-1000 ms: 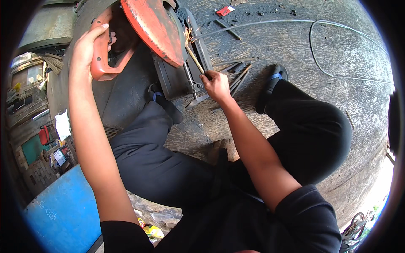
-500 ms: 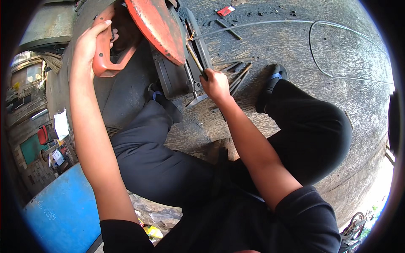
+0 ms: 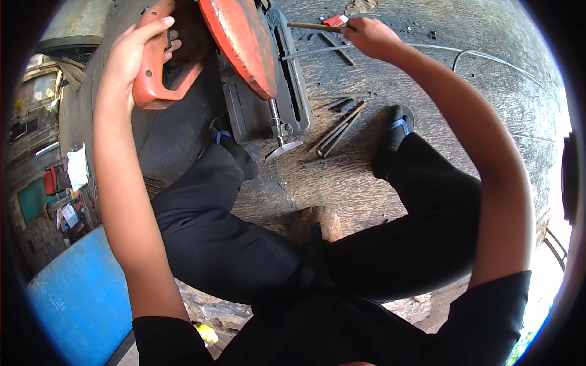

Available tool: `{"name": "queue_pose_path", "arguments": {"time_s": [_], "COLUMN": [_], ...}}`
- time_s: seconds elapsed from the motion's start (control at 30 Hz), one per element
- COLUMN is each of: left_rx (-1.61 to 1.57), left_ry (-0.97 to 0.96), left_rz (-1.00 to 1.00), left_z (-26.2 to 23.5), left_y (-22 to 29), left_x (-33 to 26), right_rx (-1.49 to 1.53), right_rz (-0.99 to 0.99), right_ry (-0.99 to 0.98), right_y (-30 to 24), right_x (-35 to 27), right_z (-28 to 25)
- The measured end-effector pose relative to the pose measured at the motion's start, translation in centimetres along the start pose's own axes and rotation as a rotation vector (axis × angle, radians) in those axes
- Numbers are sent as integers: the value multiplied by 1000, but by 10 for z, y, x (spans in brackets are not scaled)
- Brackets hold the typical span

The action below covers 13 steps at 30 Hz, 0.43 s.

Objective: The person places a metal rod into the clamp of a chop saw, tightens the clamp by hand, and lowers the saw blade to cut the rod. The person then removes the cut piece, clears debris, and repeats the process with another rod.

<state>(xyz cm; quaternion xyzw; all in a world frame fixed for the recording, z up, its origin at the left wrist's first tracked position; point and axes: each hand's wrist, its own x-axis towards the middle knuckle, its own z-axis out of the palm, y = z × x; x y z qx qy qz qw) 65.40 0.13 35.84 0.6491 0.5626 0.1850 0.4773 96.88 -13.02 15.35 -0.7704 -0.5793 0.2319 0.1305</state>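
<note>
In the head view, the left hand (image 3: 131, 58) is wrapping its fingers around the orange handle (image 3: 160, 73) of a chop saw, whose red blade guard (image 3: 241, 46) is sitting raised above the dark saw base (image 3: 262, 100). The right hand (image 3: 369, 35) is reaching far forward, pinching one end of a thin metal rod (image 3: 311, 26). The rod is lying roughly level, its long axis running left to right, its free end pointing left toward the saw. More cut rods (image 3: 339, 128) are lying on the ground beside the right foot (image 3: 395, 131).
</note>
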Motion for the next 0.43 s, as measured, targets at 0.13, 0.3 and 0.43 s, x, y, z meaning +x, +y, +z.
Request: {"name": "queue_pose_path", "arguments": {"time_s": [0.13,0.3,0.43], "left_rx": [20,67,72], "left_ry": [-33,-2,-33], "left_rz": [36,1,-13], "left_z": [1,-5,-6], "left_y": [-2,6,3], "left_x": [5,1,7], "right_rx": [26,126,69], "right_rz": [-124,-225,-253], "right_ry": [6,-41,-76], "right_y": [15,17,17], "right_x": [-8,-4,1], "right_z": [9,33,42]}}
